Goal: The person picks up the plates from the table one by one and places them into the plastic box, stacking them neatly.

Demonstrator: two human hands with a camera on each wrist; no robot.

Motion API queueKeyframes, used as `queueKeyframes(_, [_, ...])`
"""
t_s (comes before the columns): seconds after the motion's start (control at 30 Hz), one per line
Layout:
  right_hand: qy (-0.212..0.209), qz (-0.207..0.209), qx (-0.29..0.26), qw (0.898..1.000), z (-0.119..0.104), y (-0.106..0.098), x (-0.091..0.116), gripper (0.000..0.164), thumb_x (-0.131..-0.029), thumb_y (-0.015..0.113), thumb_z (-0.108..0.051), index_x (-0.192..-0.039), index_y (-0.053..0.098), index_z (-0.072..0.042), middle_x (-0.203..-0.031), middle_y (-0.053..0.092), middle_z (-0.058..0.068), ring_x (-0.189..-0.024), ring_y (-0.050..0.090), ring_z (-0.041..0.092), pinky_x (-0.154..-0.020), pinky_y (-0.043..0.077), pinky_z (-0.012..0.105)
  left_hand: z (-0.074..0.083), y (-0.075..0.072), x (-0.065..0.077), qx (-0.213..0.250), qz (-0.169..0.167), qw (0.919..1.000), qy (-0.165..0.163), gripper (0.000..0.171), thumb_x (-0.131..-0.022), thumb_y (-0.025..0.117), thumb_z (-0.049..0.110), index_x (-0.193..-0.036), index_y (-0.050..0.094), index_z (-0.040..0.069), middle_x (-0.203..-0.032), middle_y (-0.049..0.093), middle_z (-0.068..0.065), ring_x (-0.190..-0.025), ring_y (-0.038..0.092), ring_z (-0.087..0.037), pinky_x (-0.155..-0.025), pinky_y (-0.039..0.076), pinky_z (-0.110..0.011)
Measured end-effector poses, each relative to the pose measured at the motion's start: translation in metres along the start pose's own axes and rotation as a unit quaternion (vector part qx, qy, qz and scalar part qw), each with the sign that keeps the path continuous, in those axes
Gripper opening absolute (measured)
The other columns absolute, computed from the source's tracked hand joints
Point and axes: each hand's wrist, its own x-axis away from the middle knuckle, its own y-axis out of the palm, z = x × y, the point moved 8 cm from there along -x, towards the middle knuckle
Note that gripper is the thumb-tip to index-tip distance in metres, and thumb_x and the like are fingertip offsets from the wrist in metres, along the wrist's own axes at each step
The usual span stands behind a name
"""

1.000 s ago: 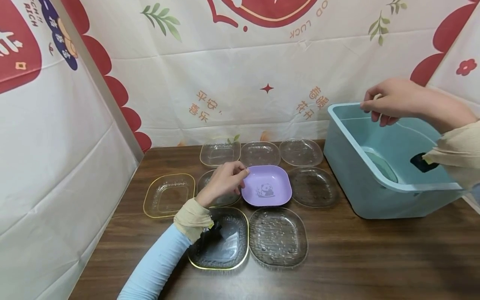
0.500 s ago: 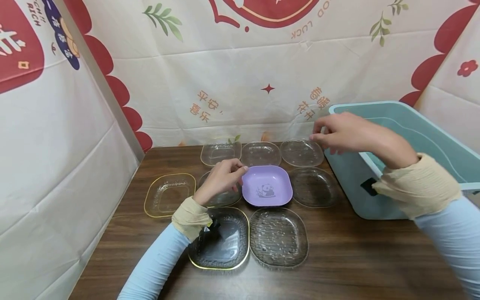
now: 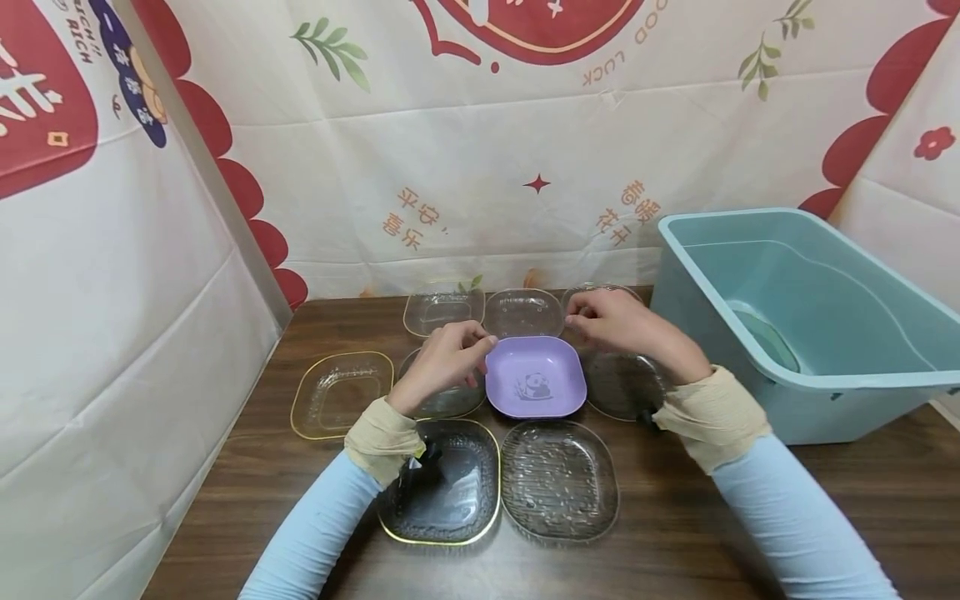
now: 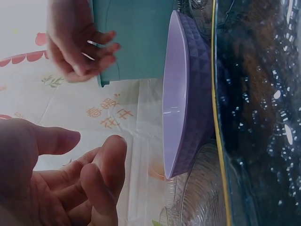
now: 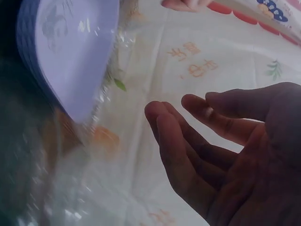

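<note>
A purple panda plate (image 3: 536, 377) lies in the middle of several clear plates on the table. Above its left edge hovers my left hand (image 3: 448, 360), fingers loosely bent; the left wrist view shows a gap between thumb and fingertips, with the plate's faceted side (image 4: 197, 94) apart from them. My right hand (image 3: 618, 321) hangs over the clear plates to the right of the purple one. In the right wrist view its fingers (image 5: 188, 150) curve loosely and hold nothing. A dark clear plate (image 3: 622, 385) lies partly hidden beneath the right hand.
A blue-green plastic bin (image 3: 795, 367) stands at the right with a flat object inside. Gold-rimmed plates sit at the left (image 3: 343, 394) and front (image 3: 450, 500), beside a ribbed clear plate (image 3: 559, 481). A printed cloth (image 3: 465, 150) hangs behind the table.
My right hand has come from above the bin, leftward and down, to the right side of the purple plate. The left hand has stayed nearly still. The plates have not moved.
</note>
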Motion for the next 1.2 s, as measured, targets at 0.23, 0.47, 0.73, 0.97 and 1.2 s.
queueKeyframes(0.23, [0.016, -0.023, -0.07, 0.997, 0.01, 0.03, -0.01, 0.016, -0.105, 0.056, -0.015, -0.102, 0.068, -0.005, -0.089, 0.074, 0.018, -0.071, 0.073, 0.023, -0.06, 0.064, 0.039, 0.001, -0.004, 0.002, 0.005, 0.01, 0.9999, 0.004, 0.029, -0.104, 0.059, 0.036, -0.112, 0.072, 0.01, -0.077, 0.076, -0.011, -0.059, 0.073, -0.031, -0.05, 0.059, -0.031])
queueKeyframes(0.47, [0.005, -0.024, -0.097, 0.995, 0.012, 0.043, -0.011, 0.016, -0.104, 0.057, -0.012, -0.102, 0.068, 0.0, -0.087, 0.074, 0.02, -0.071, 0.074, 0.023, -0.06, 0.064, 0.037, -0.001, -0.012, 0.002, 0.014, 0.016, 0.9998, -0.006, 0.026, -0.105, 0.058, 0.034, -0.109, 0.072, 0.012, -0.079, 0.077, -0.012, -0.06, 0.074, -0.031, -0.057, 0.064, -0.039])
queueKeyframes(0.73, [0.005, -0.024, -0.102, 0.995, 0.019, 0.046, -0.012, 0.018, -0.104, 0.057, -0.013, -0.103, 0.068, 0.001, -0.085, 0.073, 0.018, -0.07, 0.072, 0.022, -0.059, 0.064, 0.035, -0.005, -0.028, 0.001, -0.043, 0.042, 0.998, -0.019, 0.03, -0.105, 0.056, 0.04, -0.108, 0.071, 0.014, -0.082, 0.078, -0.01, -0.062, 0.076, -0.03, -0.056, 0.059, -0.032])
queueKeyframes(0.97, [0.02, -0.019, -0.117, 0.993, 0.024, 0.038, -0.008, 0.017, -0.104, 0.058, -0.017, -0.104, 0.069, -0.003, -0.09, 0.074, 0.019, -0.075, 0.074, 0.029, -0.062, 0.065, 0.039, -0.012, -0.063, 0.006, -0.178, 0.097, 0.9785, -0.035, 0.035, -0.104, 0.054, 0.046, -0.113, 0.072, 0.018, -0.077, 0.076, -0.003, -0.062, 0.07, -0.018, -0.06, 0.052, -0.036])
queueKeyframes(1.2, [0.032, -0.01, -0.122, 0.992, 0.027, 0.034, -0.006, 0.02, -0.104, 0.058, -0.017, -0.107, 0.068, -0.001, -0.092, 0.074, 0.02, -0.071, 0.073, 0.025, -0.061, 0.064, 0.037, -0.043, -0.108, 0.018, -0.273, 0.121, 0.9487, -0.105, 0.042, -0.102, 0.055, 0.048, -0.119, 0.071, 0.013, -0.115, 0.076, -0.014, -0.098, 0.072, -0.038, -0.077, 0.058, -0.055])
